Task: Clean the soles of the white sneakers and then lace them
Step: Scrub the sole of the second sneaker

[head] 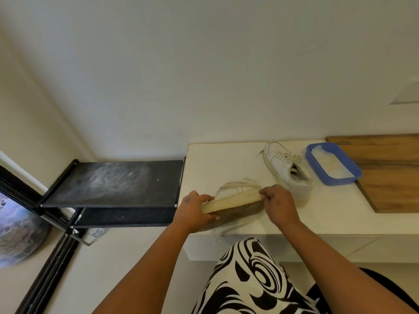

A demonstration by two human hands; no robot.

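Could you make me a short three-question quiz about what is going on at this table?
1. True or false: both hands, left hand and right hand, hold the tilted sneaker.
2. Where does the second sneaker sit? A) on the black rack B) on the white table beside the blue tub
3. Fill in: the held sneaker's ____ faces the camera.

Key: 1 true; 2 B; 3 sole.
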